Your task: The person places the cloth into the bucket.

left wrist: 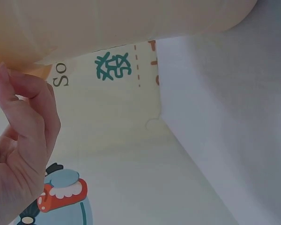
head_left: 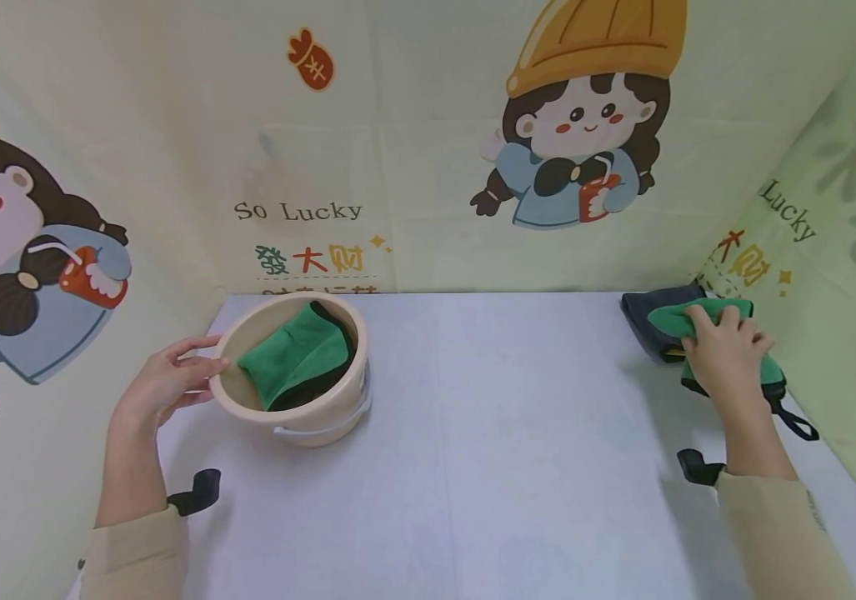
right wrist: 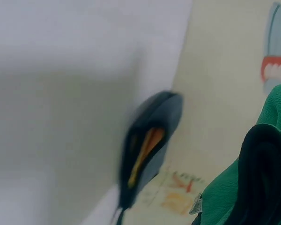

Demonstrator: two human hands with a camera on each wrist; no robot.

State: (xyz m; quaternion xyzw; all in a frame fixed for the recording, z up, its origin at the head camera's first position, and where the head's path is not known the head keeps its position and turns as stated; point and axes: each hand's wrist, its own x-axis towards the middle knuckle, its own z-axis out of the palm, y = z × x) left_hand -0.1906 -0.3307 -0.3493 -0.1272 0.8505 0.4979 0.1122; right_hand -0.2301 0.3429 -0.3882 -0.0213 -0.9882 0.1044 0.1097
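On the left of the head view, my left hand (head_left: 167,382) pinches the rim of a cream bucket (head_left: 337,427), which leans a little. Inside the bucket lies a folded green cloth (head_left: 296,354) with a black side. Far to the right, my right hand (head_left: 728,354) grips another green cloth (head_left: 675,320) with black edging and a black hanging loop. Under and beside it lies a dark navy folded cloth (head_left: 641,321), its yellow-orange inside showing in the right wrist view. The left wrist view has the bucket's pale wall (left wrist: 131,23) above my fingers.
A white table surface (head_left: 488,433) stretches between the bucket and the cloths. Printed fabric walls (head_left: 428,167) stand behind and at both sides, the right one close to the cloths. A white handle (head_left: 322,429) hangs at the bucket's front.
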